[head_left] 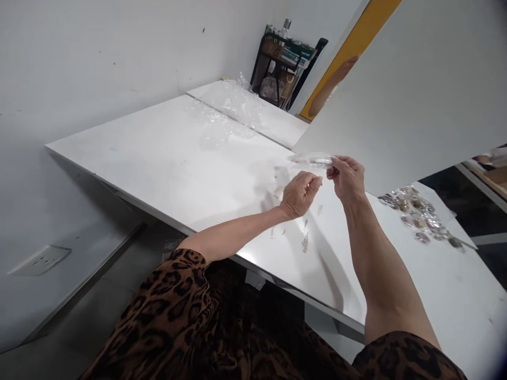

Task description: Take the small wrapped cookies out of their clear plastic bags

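My right hand [349,177] pinches one end of a clear plastic packet [315,159], held above the white table; what is inside the packet, if anything, I cannot make out. Just below and to the left, my left hand [301,194] is closed with thumb and finger pressed together, near the packet but apart from my right hand. Whatever its fingertips hold is too small to name. Small pale scraps [304,241] lie on the tabletop under and around my left hand.
Crumpled clear plastic wrap [237,108] lies on the far part of the white table [150,153]. Several small wrapped items [422,214] are piled at right. A large white panel [404,100] rises behind my right hand. A black cart [277,63] stands beyond.
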Demonstrator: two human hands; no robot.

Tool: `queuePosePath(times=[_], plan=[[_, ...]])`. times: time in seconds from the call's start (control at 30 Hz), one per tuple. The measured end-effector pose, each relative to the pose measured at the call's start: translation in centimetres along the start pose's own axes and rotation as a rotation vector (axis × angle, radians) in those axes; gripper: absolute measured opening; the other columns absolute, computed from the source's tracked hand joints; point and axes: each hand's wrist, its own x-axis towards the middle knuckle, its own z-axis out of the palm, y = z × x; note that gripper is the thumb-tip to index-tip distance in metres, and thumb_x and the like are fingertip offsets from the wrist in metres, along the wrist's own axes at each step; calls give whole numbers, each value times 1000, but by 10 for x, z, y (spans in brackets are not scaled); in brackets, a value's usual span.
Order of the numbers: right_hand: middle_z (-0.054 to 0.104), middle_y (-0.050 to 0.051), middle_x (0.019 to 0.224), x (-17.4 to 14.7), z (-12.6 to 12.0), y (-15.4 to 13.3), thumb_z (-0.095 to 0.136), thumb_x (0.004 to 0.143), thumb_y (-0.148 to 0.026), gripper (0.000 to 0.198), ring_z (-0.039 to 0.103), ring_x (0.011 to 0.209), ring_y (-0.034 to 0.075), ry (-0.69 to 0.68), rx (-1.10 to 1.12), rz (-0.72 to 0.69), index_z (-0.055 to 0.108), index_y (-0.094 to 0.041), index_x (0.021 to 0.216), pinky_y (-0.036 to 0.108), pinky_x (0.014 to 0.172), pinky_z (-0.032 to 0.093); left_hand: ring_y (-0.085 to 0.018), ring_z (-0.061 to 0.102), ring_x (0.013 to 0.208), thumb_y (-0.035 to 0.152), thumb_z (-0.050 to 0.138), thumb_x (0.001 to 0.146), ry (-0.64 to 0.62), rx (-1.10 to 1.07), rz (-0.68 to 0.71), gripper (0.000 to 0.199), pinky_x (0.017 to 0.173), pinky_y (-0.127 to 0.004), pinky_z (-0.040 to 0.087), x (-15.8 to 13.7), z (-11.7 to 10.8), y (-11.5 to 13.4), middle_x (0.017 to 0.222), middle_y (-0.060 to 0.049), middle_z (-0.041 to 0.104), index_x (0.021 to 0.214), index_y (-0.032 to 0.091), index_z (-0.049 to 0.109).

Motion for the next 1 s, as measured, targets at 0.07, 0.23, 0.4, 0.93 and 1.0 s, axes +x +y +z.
queuePosePath(times=[0.07, 0.23, 0.4, 0.93, 1.0], plan=[[52, -2, 64, -19, -21, -12, 75, 75, -33, 18, 47, 54, 10, -13, 70, -1, 61, -22, 79, 24, 49, 37, -19, 61, 102, 36, 47, 107, 50, -21, 47, 27, 100, -32, 49, 11, -8, 8, 100, -8, 65, 89, 21, 61], [52, 0, 69, -63, -64, -26, 79, 73, -37, 23, 47, 56, 12, -24, 139, 37, 60, -24, 76, 28, 52, 41, -19, 62, 111, 37, 56, 104, 198, -139, 5, 21, 98, -31, 51, 45, -35, 20, 109, -7, 65, 111, 20, 66], [51, 1, 67, -87, -79, -26, 75, 77, -43, 22, 48, 56, 14, -19, 135, 112, 63, -24, 78, 30, 53, 44, -22, 66, 114, 37, 79, 86, -346, -192, -124, 42, 95, -30, 53, 48, -44, 20, 117, -11, 71, 123, 19, 70], [78, 6, 101, -110, -43, 17, 84, 69, -66, 51, 75, 98, 27, -165, 593, 462, 71, -26, 96, 41, 75, 65, -24, 65, 107, 67, 72, 82, -371, 141, -285, 64, 95, -34, 50, 23, -22, -7, 115, -8, 72, 126, 21, 66], [78, 4, 96, -113, -42, 19, 93, 64, -46, 44, 76, 90, 23, -170, 548, 454, 71, -24, 96, 36, 72, 64, -22, 66, 102, 65, 75, 80, -341, 75, -341, 58, 91, -32, 51, 21, -19, -12, 106, -7, 71, 118, 21, 68]])
